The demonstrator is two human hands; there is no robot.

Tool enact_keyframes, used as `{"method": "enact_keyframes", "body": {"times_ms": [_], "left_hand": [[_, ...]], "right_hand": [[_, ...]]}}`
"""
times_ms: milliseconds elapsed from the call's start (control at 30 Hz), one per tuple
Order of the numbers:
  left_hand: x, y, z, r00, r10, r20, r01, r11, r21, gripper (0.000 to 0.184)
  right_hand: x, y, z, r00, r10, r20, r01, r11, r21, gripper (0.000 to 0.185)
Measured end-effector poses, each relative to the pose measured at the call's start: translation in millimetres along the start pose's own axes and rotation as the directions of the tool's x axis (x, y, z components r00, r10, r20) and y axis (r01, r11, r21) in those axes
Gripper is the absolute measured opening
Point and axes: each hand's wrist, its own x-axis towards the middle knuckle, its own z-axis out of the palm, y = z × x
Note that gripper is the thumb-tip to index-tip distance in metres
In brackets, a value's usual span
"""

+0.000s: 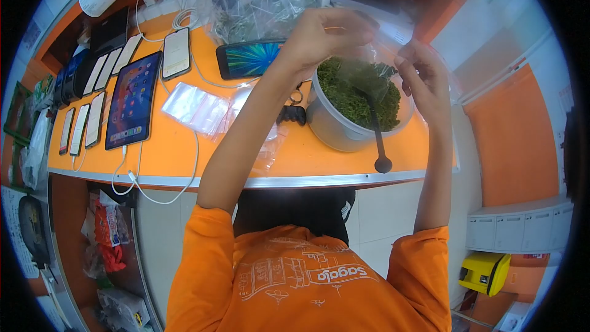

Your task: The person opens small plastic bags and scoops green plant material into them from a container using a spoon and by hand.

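Note:
A white plastic tub (335,126) full of chopped green herb (335,86) stands near the table's front edge. In it rests a black spoon (378,138), its handle leaning out over the rim toward me. Above the tub, a small clear plastic bag (372,80) with some green stuff at its bottom hangs between my hands. My left hand (329,37) grips the bag's upper left side, its fingertips slightly blurred. My right hand (427,80) pinches the right edge between thumb and fingers. Left of the tub lie flat empty zip bags (196,109).
A tablet (133,101) and several phones (177,53) with white cables cover the table's left. A phone with a colourful screen (249,59) lies behind my left forearm. A big clear bag (258,3) of small packets sits at the back. A game-controller keyring (293,114) lies beside the tub.

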Motion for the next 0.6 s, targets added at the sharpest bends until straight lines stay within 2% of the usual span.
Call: {"method": "enact_keyframes", "body": {"times_ms": [233, 333, 433, 567, 600], "left_hand": [[0.8, -2.0, 0.1, 0.996, 0.094, -0.005, -0.094, 0.995, 0.027, 0.022], [1.9, -2.6, 2.1, 0.99, 0.133, -0.04, -0.133, 0.991, 0.014, 0.027], [2.2, -1.1, 5.0, 0.987, 0.15, -0.051, -0.148, 0.988, 0.04, 0.031], [2.2, 0.3, 7.8, 0.991, 0.115, -0.068, -0.112, 0.993, 0.045, 0.033], [3.0, -0.9, 7.1, 0.987, 0.148, -0.065, -0.143, 0.986, 0.082, 0.034]], "right_hand": [[0.4, -2.7, 3.7, 0.999, -0.009, -0.038, 0.009, 1.0, -0.011, 0.015], [1.8, -7.4, 2.4, 1.0, 0.013, -0.008, -0.014, 0.996, -0.087, 0.015], [4.0, -6.7, 3.3, 0.999, -0.038, 0.005, 0.038, 0.993, -0.112, 0.015], [3.9, -7.6, 2.2, 0.999, -0.004, 0.031, 0.006, 0.997, -0.071, 0.013], [4.0, -8.2, 2.5, 0.999, 0.017, 0.029, -0.015, 0.998, -0.054, 0.013]]}}
